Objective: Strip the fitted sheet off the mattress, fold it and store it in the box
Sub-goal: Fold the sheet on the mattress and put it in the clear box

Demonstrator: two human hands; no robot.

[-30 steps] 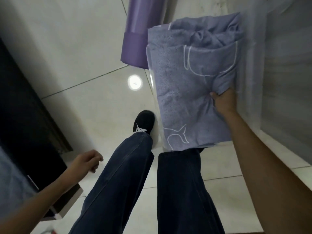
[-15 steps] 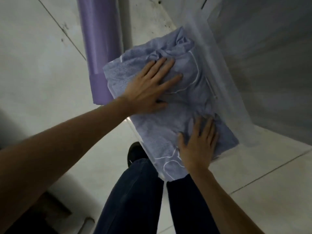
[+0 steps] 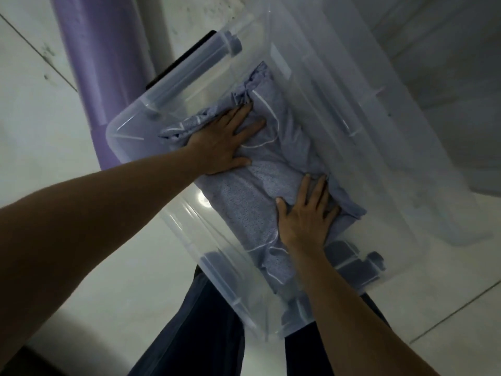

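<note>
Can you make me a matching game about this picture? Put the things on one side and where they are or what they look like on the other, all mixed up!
Things:
1. sheet
2. box
3. left hand
4. pole

Clues:
A. see-through plastic
B. purple, outside the box
C. pressing flat on the far end of the sheet
D. folded, lying inside the box

Right pairs: 1-D, 2-A, 3-C, 4-B.

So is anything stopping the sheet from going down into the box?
Nothing visible does. The sheet already lies inside the open box. The left hand and the right hand press flat on it, with nothing in between.
</note>
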